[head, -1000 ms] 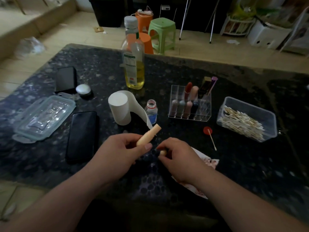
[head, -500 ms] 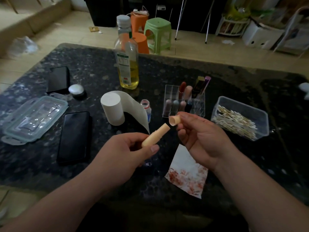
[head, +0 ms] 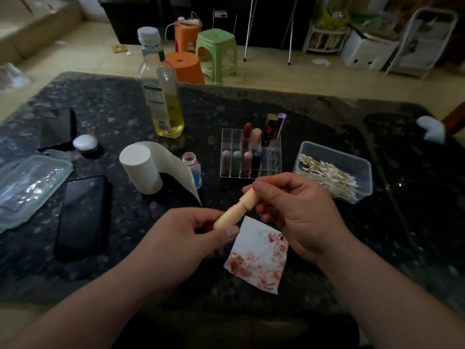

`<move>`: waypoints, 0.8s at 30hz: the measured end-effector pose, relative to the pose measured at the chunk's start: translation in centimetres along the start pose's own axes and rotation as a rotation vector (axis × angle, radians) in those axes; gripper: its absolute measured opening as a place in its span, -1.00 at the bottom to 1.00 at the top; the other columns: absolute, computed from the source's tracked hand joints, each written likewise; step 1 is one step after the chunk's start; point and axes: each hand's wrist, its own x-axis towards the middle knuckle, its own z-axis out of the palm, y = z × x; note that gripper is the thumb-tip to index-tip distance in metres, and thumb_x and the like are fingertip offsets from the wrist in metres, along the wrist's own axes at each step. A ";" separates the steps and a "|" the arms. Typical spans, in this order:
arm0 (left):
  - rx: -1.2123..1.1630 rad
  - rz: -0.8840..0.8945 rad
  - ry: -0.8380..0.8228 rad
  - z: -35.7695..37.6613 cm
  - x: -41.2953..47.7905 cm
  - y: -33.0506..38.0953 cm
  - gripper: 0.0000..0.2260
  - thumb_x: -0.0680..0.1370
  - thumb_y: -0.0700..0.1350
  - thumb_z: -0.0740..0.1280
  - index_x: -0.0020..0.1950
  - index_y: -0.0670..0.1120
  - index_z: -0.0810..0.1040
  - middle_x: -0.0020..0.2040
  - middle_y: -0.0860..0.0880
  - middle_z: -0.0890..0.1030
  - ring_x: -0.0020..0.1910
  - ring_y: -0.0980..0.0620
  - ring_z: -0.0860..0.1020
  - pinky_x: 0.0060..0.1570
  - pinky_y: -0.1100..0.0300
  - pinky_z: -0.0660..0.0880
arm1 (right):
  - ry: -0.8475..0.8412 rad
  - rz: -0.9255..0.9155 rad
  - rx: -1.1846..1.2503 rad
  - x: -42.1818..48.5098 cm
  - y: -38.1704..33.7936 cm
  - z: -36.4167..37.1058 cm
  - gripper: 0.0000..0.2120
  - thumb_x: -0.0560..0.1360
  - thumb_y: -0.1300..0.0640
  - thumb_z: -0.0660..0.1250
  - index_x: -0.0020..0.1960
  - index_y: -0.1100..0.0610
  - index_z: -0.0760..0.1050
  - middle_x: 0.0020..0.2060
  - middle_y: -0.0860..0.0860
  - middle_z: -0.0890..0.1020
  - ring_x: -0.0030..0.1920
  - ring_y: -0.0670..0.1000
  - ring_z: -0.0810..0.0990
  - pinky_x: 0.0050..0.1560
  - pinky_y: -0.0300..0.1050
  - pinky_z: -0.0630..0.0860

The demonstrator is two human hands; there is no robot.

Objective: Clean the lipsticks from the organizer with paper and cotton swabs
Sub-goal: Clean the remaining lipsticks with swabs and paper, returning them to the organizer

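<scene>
Beige lipstick tube (head: 229, 215) is gripped at its lower end by the left hand (head: 183, 239), just in front of the organizer (head: 266, 170) and tilted up toward it. Its cap (head: 249, 199) is pinched in the curled fingers of the right hand (head: 298, 215) and is seated on the tube's top end. Stained paper (head: 259, 259) is laid flat further in front of the organizer, below the hands. A tub of cotton swabs (head: 336, 172) is parked right of the organizer, and a paper roll (head: 142, 170) left of it.

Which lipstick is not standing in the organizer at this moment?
The beige lipstick, held by the left hand and the right hand; the others all stand in the clear organizer.
</scene>
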 end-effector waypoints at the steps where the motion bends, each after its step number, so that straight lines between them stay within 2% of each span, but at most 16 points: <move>1: 0.008 0.001 -0.027 0.2 0.1 0.2 -0.89 0.51 0.09 0.46 -0.02 0.13 0.74 -0.28 0.01 0.67 -0.32 0.15 0.58 -0.15 0.17 0.50 | -0.006 -0.014 -0.042 -0.1 0.0 -0.1 -0.71 0.29 0.11 0.49 -0.04 0.23 0.64 -0.10 0.20 0.73 -0.28 0.02 0.64 -0.28 -0.16 0.56; 4: 0.029 -0.007 -0.098 0.9 0.3 0.6 -0.82 0.55 0.10 0.41 -0.09 0.04 0.72 -0.29 -0.04 0.65 -0.30 0.09 0.57 -0.09 0.08 0.53 | -0.004 -0.047 -0.143 -0.4 0.2 -0.6 -0.70 0.31 0.08 0.49 -0.01 0.19 0.67 -0.11 0.18 0.73 -0.22 0.08 0.68 -0.20 -0.11 0.60; 7: 0.031 -0.020 -0.134 1.3 0.6 0.7 -0.82 0.58 0.11 0.37 -0.09 0.07 0.70 -0.28 0.02 0.66 -0.28 0.08 0.59 -0.07 0.05 0.56 | -0.016 -0.043 -0.138 -0.6 0.1 -1.1 -0.72 0.37 0.09 0.46 0.06 0.15 0.67 -0.11 0.15 0.74 -0.15 0.11 0.71 -0.17 -0.11 0.60; 11: 0.078 0.059 -0.046 2.0 1.0 0.6 -0.87 0.60 0.08 0.35 -0.06 0.14 0.69 -0.33 0.07 0.62 -0.34 0.15 0.56 -0.25 0.26 0.50 | -0.023 -0.099 -0.210 -0.9 0.2 -1.3 -0.75 0.49 0.27 0.45 0.14 0.07 0.65 -0.14 0.07 0.74 -0.16 0.04 0.72 -0.16 -0.12 0.61; 15: 0.128 0.105 0.004 2.9 1.4 1.4 -0.89 0.60 0.06 0.35 -0.01 0.13 0.68 -0.33 0.07 0.63 -0.42 0.19 0.51 -0.40 0.37 0.44 | 0.024 -0.139 -0.249 -0.6 0.3 -1.2 -0.70 0.50 0.28 0.47 0.15 -0.01 0.64 -0.08 0.03 0.74 -0.07 0.05 0.73 -0.03 0.07 0.68; 17: 0.145 0.109 0.009 3.5 2.0 1.7 -0.89 0.60 0.06 0.36 -0.02 0.13 0.68 -0.28 0.06 0.66 -0.41 0.19 0.53 -0.39 0.37 0.47 | 0.014 -0.142 -0.288 -0.3 0.0 -1.5 -0.67 0.49 0.27 0.48 0.17 -0.06 0.64 -0.05 0.02 0.73 -0.01 0.03 0.73 -0.02 0.05 0.69; 19: 0.130 0.090 0.022 4.2 2.8 1.9 -0.91 0.61 0.05 0.36 -0.02 0.14 0.67 -0.25 0.10 0.68 -0.39 0.22 0.55 -0.36 0.40 0.50 | 0.015 -0.153 -0.349 0.1 -0.3 -1.9 -0.65 0.49 0.26 0.48 0.15 -0.12 0.62 -0.05 -0.01 0.72 0.00 -0.02 0.72 -0.06 -0.06 0.69; 21: 0.099 0.047 0.027 5.0 3.8 1.9 -0.91 0.61 0.03 0.38 0.08 0.12 0.65 -0.22 0.11 0.68 -0.38 0.25 0.57 -0.35 0.41 0.50 | 0.059 -0.199 -0.486 0.7 -0.6 -2.4 -0.69 0.49 0.21 0.49 0.11 -0.15 0.62 -0.06 -0.08 0.71 -0.01 -0.11 0.70 -0.08 -0.15 0.67; 24: 0.079 -0.018 0.025 5.8 5.0 2.0 -0.66 0.57 0.00 0.46 0.34 0.07 0.55 -0.11 0.10 0.68 -0.30 0.25 0.63 -0.30 0.36 0.55 | 0.193 -0.240 -0.549 2.6 -1.0 -3.2 -0.77 0.48 0.15 0.51 0.07 -0.11 0.64 -0.08 -0.11 0.70 -0.03 -0.13 0.69 -0.06 -0.14 0.67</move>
